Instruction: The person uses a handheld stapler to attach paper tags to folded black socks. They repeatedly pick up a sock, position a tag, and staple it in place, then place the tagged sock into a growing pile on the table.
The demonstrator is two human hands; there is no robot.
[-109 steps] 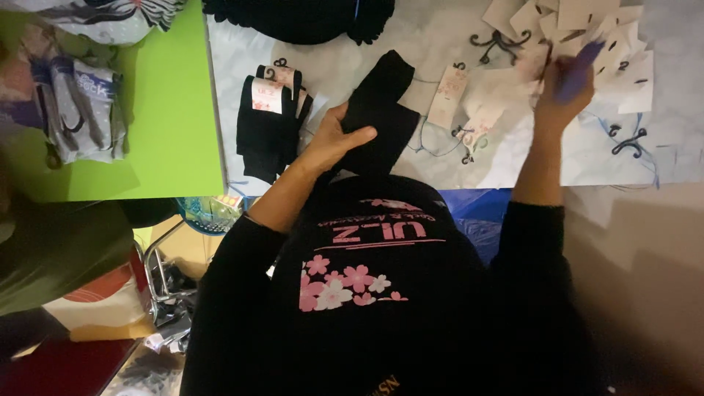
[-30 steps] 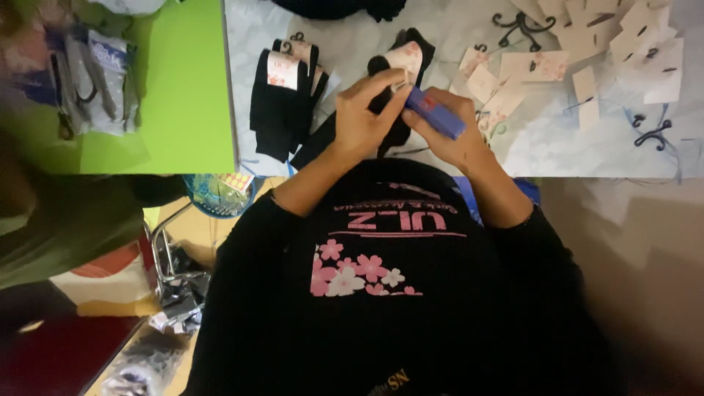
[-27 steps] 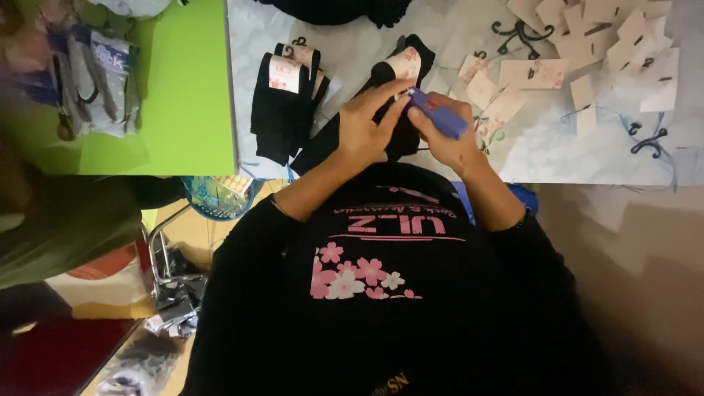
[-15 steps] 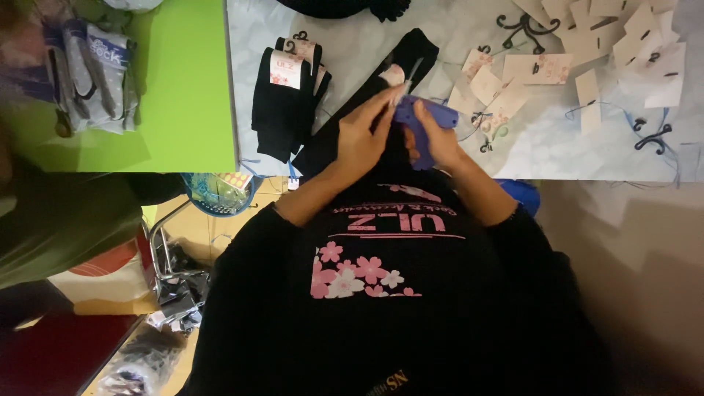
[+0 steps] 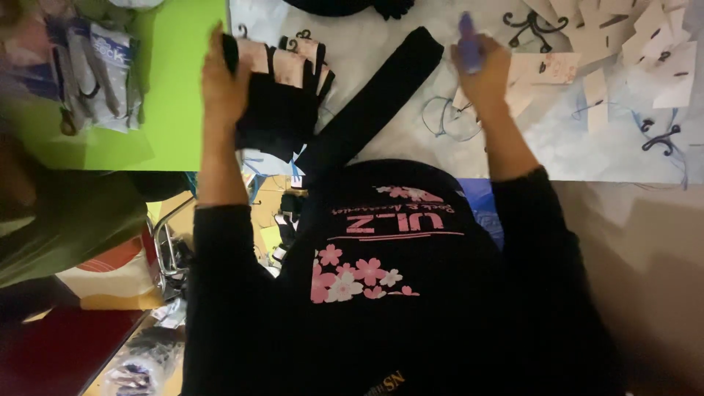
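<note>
My left hand [image 5: 224,88] gripped a tagged pair of black socks [image 5: 275,110] at the stack beside the green board [image 5: 172,95], fingers closed over its left edge. One loose black sock [image 5: 374,99] lay diagonally on the white table [image 5: 587,147] between my arms. My right hand [image 5: 484,73] was closed around a blue tagging tool [image 5: 468,40], near the scattered paper tags [image 5: 638,51].

we stretch both arms forward, well apart; our left hand [image 5: 224,88] lies flat, our right hand [image 5: 484,70] is fisted.
</note>
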